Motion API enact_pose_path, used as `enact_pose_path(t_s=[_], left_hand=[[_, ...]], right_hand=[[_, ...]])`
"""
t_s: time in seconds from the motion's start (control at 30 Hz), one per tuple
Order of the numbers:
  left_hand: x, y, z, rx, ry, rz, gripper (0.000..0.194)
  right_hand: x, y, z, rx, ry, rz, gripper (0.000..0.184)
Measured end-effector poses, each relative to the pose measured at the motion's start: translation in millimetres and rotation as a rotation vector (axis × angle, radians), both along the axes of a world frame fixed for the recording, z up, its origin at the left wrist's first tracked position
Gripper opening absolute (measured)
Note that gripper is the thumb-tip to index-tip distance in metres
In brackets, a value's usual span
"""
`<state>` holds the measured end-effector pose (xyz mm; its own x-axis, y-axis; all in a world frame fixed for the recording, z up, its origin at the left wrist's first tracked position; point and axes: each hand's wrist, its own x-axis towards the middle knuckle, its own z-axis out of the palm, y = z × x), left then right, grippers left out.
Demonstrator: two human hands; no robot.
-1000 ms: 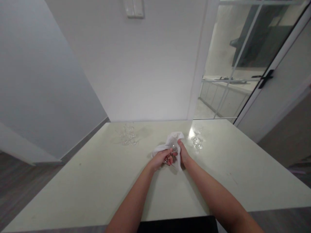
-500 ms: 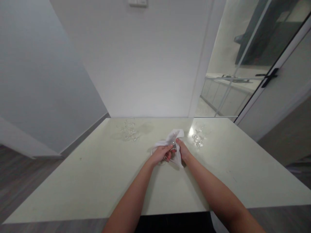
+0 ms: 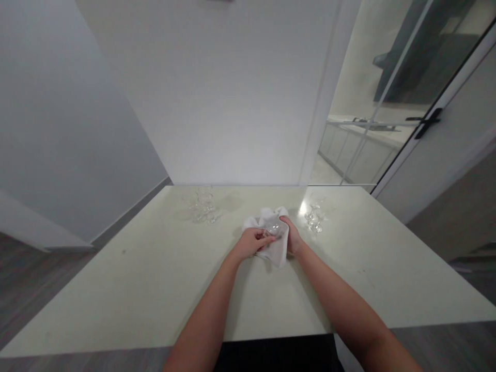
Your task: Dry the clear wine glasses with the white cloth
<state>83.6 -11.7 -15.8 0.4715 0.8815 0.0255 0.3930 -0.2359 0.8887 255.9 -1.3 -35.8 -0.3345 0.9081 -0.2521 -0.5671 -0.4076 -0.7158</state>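
A clear stemmed glass (image 3: 274, 228) is held above the table, with its bowl lying against a white cloth (image 3: 277, 253). My left hand (image 3: 249, 244) has its fingers closed on the glass at the stem side, and the stem itself is mostly hidden. Closed on the cloth from the right is my right hand (image 3: 293, 237), its thumb at the rim side of the bowl. Cloth is spread under and behind the glass between both hands.
Several clear glasses (image 3: 203, 207) stand close together at the table's back left. More clear glasses (image 3: 314, 217) are at the back right, beside a bright reflection. The white table (image 3: 135, 289) meets a wall (image 3: 240, 113); a glass-paned door with a black handle (image 3: 428, 124) is at right.
The glass has turned so that more of its bowl shows on the cloth. My left hand has shifted slightly left and its fingers have changed position. The camera view has tilted down a little.
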Motion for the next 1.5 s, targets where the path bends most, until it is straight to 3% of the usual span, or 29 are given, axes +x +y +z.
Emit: enact_pose_path(t_s=[0.1, 0.17, 0.23, 0.37, 0.43, 0.67, 0.73, 0.83, 1.0, 1.13, 1.2, 1.33, 1.43, 1.5], left_hand=[[-5.6, 2.5, 3.0, 0.329, 0.191, 0.134, 0.042], [-8.3, 4.9, 3.8, 0.455, 0.313, 0.163, 0.038], [-10.2, 7.1, 3.8, 0.493, 0.404, 0.204, 0.038], [-12.4, 10.4, 0.9, 0.509, 0.484, 0.338, 0.045], [-12.4, 11.3, -1.4, 0.522, 0.507, 0.36, 0.046], [-7.7, 10.9, -4.8, 0.575, 0.585, 0.297, 0.041], [-6.9, 9.6, -4.6, 0.595, 0.589, 0.278, 0.036], [-6.8, 6.9, -3.7, 0.653, 0.612, 0.252, 0.027], [-6.6, 2.6, -0.4, 0.835, 0.708, 0.193, 0.018], [-4.1, -0.1, 3.1, 0.938, 0.751, 0.175, 0.014], [-2.7, -1.0, 4.1, 0.971, 0.756, 0.174, 0.013], [-2.8, -1.3, 2.9, 1.005, 0.747, 0.159, 0.013], [-5.5, -0.8, 0.3, 0.997, 0.725, 0.158, 0.015], [-7.5, -0.6, -1.8, 0.99, 0.695, 0.174, 0.022]], right_hand=[[-0.1, -1.4, -2.4, 0.082, -0.082, 0.03, 0.024], [-4.9, -2.6, -3.8, 0.125, -0.118, 0.014, 0.025], [-10.5, -3.7, -1.9, 0.113, -0.082, -0.017, 0.028], [-11.4, -6.8, 10.7, 0.121, 0.085, -0.15, 0.056], [-6.0, -7.8, 15.9, 0.148, 0.111, -0.175, 0.058], [-4.3, 1.0, 11.4, 0.132, 0.044, -0.008, 0.037], [-7.9, 3.6, 7.3, 0.19, -0.013, -0.071, 0.029], [-6.6, 5.5, -2.7, 0.322, -0.151, -0.178, 0.036], [3.8, 6.1, -22.6, 0.462, -0.382, -0.174, 0.035], [3.6, 7.8, -32.3, 0.456, -0.599, -0.414, 0.052], [3.8, 11.0, -36.7, 0.484, -0.64, -0.451, 0.051], [9.1, 18.5, -41.0, 0.607, -0.637, -0.245, 0.024], [11.7, 17.8, -35.0, 0.596, -0.584, -0.064, 0.021], [11.4, 14.2, -28.1, 0.582, -0.542, -0.019, 0.022]])
